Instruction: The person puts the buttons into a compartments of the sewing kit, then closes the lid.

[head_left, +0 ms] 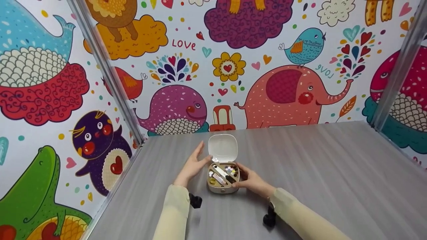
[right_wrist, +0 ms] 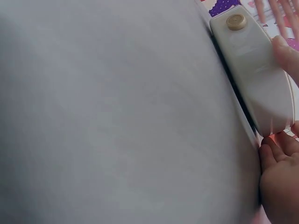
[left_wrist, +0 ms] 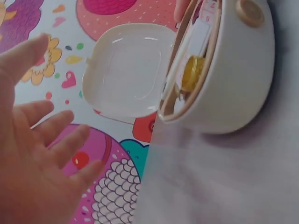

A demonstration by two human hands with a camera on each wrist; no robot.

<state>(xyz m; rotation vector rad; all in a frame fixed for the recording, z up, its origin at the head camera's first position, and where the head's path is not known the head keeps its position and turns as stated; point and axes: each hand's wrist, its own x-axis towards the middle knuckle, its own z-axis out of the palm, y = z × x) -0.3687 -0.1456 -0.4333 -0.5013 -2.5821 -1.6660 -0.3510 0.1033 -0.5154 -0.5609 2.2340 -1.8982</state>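
Observation:
A small white storage box (head_left: 223,190) stands on the table with its hinged lid (head_left: 223,148) raised at the back. Inside, a tan divided tray carries a long white-and-black item (head_left: 224,174), colourful small pieces (head_left: 231,170) and a yellow round piece (left_wrist: 192,73). My right hand (head_left: 252,181) holds the box by its right side, thumb at the front corner and fingers around the side. To the left of the box, my left hand (head_left: 194,165) is spread with straight fingers; in the left wrist view it is apart from the box and holds nothing.
The grey table (head_left: 300,160) extends around the box. Behind it rises a wall (head_left: 260,66) printed with cartoon animals, and another printed panel stands at the left. Metal posts (head_left: 110,71) frame the corners. Black wrist-worn devices (head_left: 195,201) sit at both sleeves.

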